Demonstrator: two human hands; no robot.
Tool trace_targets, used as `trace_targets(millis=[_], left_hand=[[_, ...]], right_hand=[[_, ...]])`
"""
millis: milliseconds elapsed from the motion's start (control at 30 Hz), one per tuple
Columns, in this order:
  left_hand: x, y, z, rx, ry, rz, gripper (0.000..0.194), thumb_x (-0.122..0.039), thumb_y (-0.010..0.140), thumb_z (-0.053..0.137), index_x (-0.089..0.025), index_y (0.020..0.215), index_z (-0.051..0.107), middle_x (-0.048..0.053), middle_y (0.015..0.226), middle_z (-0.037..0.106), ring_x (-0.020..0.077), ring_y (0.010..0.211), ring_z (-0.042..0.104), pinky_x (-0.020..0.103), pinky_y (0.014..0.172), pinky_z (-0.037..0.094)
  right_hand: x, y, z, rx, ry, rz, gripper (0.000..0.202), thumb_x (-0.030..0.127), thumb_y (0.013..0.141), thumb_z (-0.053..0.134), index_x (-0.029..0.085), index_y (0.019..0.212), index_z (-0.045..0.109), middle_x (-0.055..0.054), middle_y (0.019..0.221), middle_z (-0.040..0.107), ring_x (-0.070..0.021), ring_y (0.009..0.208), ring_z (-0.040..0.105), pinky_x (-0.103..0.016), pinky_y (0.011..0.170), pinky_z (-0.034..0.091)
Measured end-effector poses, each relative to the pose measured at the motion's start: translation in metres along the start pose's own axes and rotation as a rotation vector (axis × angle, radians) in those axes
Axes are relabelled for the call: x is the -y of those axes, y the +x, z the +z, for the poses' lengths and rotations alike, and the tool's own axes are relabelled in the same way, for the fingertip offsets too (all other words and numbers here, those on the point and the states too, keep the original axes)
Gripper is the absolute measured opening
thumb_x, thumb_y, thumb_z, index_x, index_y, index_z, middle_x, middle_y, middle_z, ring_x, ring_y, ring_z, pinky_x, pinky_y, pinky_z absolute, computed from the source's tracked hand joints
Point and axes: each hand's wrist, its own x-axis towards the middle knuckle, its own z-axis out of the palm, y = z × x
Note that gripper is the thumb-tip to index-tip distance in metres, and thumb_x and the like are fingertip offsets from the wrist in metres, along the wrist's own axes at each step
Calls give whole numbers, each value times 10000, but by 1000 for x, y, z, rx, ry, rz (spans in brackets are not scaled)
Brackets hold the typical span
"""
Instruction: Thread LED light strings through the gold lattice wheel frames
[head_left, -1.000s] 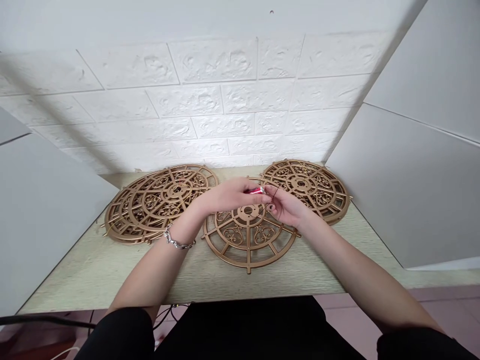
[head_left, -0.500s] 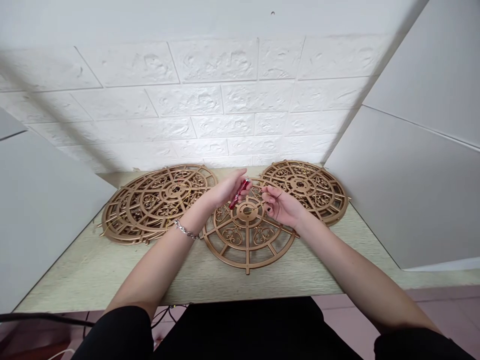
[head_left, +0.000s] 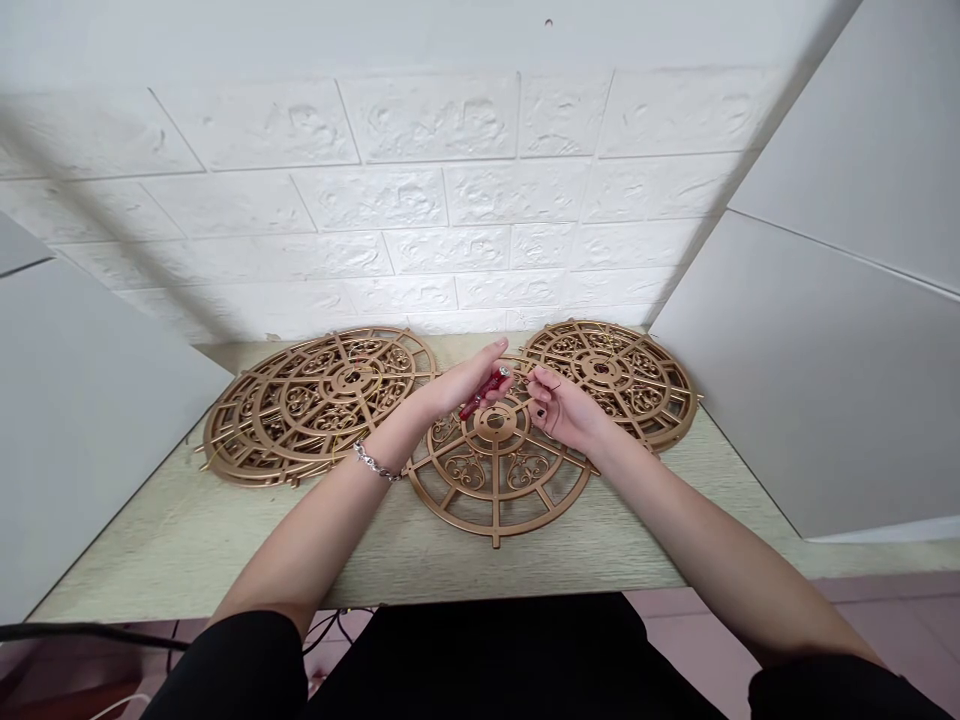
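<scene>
Left hand (head_left: 463, 386), centre of frame: fingers closed around red tool (head_left: 474, 403). Right hand (head_left: 568, 412), just right of centre: fingers curled; grip on anything, cannot tell. Gold openwork disc (head_left: 496, 464) flat on worktop (head_left: 382, 560), lower centre, beneath both hands.

The left hand (head_left: 466, 385) hides part of the red tool (head_left: 472, 407); 1 thick black cable (head_left: 90, 632) is cut off at left.
</scene>
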Motion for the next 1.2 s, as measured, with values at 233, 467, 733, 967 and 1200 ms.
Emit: trace_targets(millis=[233,467,733,967,1200], left_hand=[[-5,-3,8,-7,210,49,395,-540,818,391,-188,647,444,-36,537,339,89,454,320,240,427,241],[-11,-5,26,-22,587,116,240,-394,737,563,-170,685,494,-38,617,434,95,566,391,244,540,299],[-9,-6,35,-130,823,146,390,-531,778,475,-170,629,482,-17,565,478,108,520,408,257,509,282],[-13,-10,37,-185,827,148,410,-521,818,424,-162,696,580,-8,558,500,113,514,419,254,508,284],[-19,-13,38,-175,751,185,392,-341,880,331,-182,750,665,-3,648,597,117,568,470,255,601,344]], right_hand=[[-3,-3,5,-141,-104,-58,282,369,666,715,199,732,500,98,464,377,-51,387,369,-166,368,330],[-9,-6,12,-179,-204,-162,372,438,568,746,190,721,513,74,516,483,-57,403,398,-175,340,263],[-10,-6,14,-156,-201,-187,411,450,515,761,177,716,528,59,564,519,-63,457,454,-174,380,307],[-10,-6,11,-163,-240,-155,399,462,550,746,191,752,534,73,520,479,-53,362,365,-191,315,263],[-11,-3,11,-192,-262,-162,279,370,616,706,194,737,527,81,494,452,-56,358,379,-179,313,246]])
